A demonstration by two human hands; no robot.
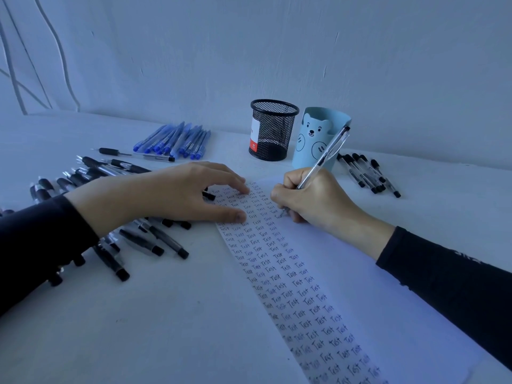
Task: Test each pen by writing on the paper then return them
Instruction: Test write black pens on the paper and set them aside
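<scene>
Head view, the only one:

- Your right hand (313, 200) has its fingers curled round a clear-barrelled pen (325, 156) in a writing grip. The barrel leans up and away from you, with its top end crossing in front of the blue cup. The tip is down at the paper, at the right end of one of the upper rows of writing. Whether it actually touches, I can't tell: your fingers crowd it.
- The paper (360, 286) lies flat on the white table (138, 328) and runs from the near right corner diagonally up toward the cups. Its left strip is filled with rows of the word "Test", some dark and some bluish. The right part is blank, and your right forearm lies across it.
- Your left hand (177, 192) is flat and spread wide, holding nothing. The thumb and fingertips press on the top left edge of the paper, over the written rows.
- A loose pile of black pens (144, 239) sits left of the paper, partly under your left wrist and dark sleeve (41, 245). One pen end pokes out beneath the fingers, right at the paper edge.
- The blue pens (177, 141) are bunched side by side further back on the left, well apart from the paper.
- A small group of black capped pens (368, 173) lies to the right of the cups, beyond your right hand.
- The black mesh cup (273, 130) and the blue bear cup (315, 139) stand upright just beside each other near the wall, past the far end of the paper. No pens show above either rim.
</scene>
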